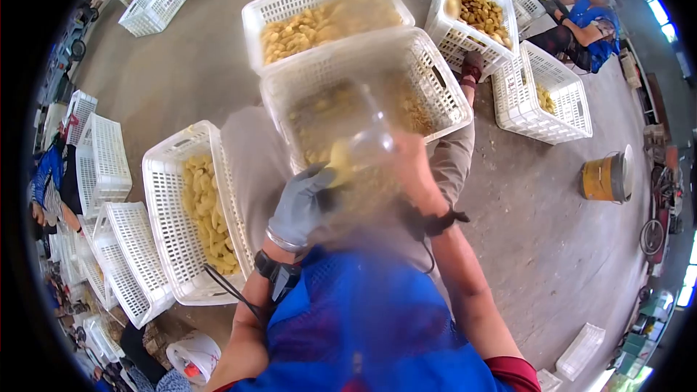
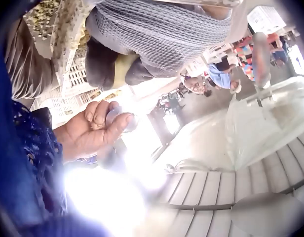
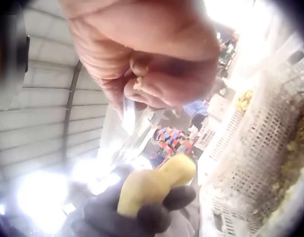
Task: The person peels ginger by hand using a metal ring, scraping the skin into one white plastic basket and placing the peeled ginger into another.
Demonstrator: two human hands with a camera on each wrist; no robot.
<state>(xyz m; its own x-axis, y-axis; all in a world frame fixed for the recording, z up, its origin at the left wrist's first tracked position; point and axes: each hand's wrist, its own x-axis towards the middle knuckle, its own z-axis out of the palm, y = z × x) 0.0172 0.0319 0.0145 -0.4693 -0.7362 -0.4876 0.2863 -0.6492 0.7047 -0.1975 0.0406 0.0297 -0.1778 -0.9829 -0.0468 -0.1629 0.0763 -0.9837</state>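
My left hand (image 1: 299,207), in a grey glove with dark fingertips, grips a pale yellow, knobbly piece of ginger (image 3: 154,187). My bare right hand (image 1: 412,170), blurred in the head view, is close to the ginger on its right. Between its curled thumb and fingers it pinches a small thin shiny tool (image 3: 129,114), whose kind is mostly hidden by the fingers. A light crumb clings to those fingers. Both hands work over the near edge of a white slatted crate (image 1: 451,98) between the knees, with yellowish scraps (image 1: 415,112) inside.
A crate (image 1: 156,189) at the left holds pale yellow pieces (image 1: 210,218). Beyond the middle crate stands another (image 1: 252,25) with browner pieces; one more (image 1: 454,47) is at the right. A yellow bucket (image 1: 602,178) stands on the floor. People sit at both sides.
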